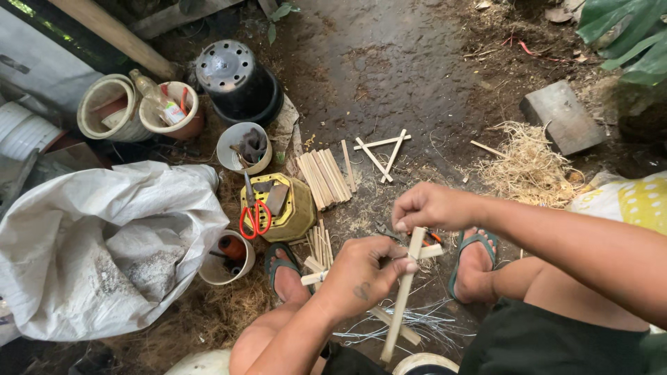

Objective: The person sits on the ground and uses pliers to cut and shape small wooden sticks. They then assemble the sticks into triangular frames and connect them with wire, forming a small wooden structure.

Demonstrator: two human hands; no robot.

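Note:
My left hand (361,274) grips a frame of crossed pale wooden sticks (403,295) over my knees; one long stick runs down toward me and shorter pieces cross it. My right hand (429,206) pinches at the top end of the long stick, fingers closed on it. A finished triangle of sticks (382,151) lies on the dark ground beyond. A stack of cut sticks (324,176) lies to its left, with more short sticks (321,244) near my left foot. Thin wire strands (410,321) lie under the frame.
Red-handled scissors (256,217) rest on a yellow box (292,208). A large white sack (97,243) lies at left beside several pots and cups (240,147). A black pot (236,80) is overturned behind them. Wood shavings (531,167) and a wooden block (563,114) are at right.

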